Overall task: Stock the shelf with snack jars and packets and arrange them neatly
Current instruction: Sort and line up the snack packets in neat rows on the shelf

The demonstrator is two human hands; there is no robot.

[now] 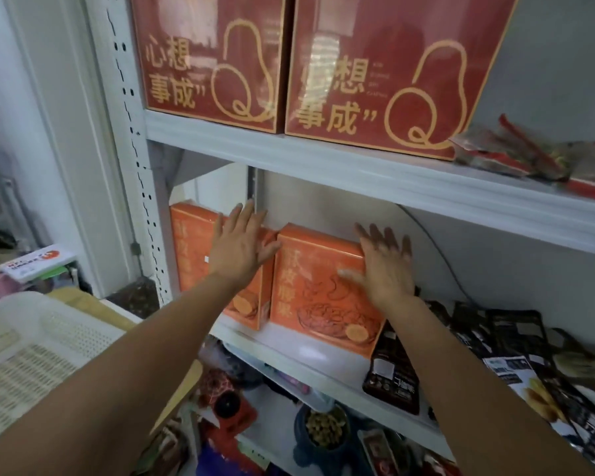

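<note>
**Desk:** What are the hands doing?

**Photographer:** Both are flat, fingers straight and spread, gripping nothing. The left hand (243, 243) lies against the front of the left orange box (189, 249), thumb reaching toward its neighbour. The right hand (385, 266) is laid over the upper right corner of the right orange box (320, 304). Motion blur smears the fingertips, so I cannot tell how firm the contact is.

**Desk:** Where do the boxes stand?

**Photographer:** Upright, side by side and just about touching, at the left end of the middle shelf (299, 352). Just right of them, dark packets (392, 376) lean and sprawl in a loose heap toward the frame's edge.

**Desk:** Any containers?

**Photographer:** A white perforated basket (31, 345) sits at lower left; its inside is washed out. Under the shelf, a blue jar (323, 431) holds small yellowish-brown pieces.

**Desk:** What is cut off?

**Photographer:** Two red boxes (207, 56) on the upper shelf (323, 166) run out of the top of the frame. Beside them, clear packets with red trim (516, 152) are too blurred to read.
</note>
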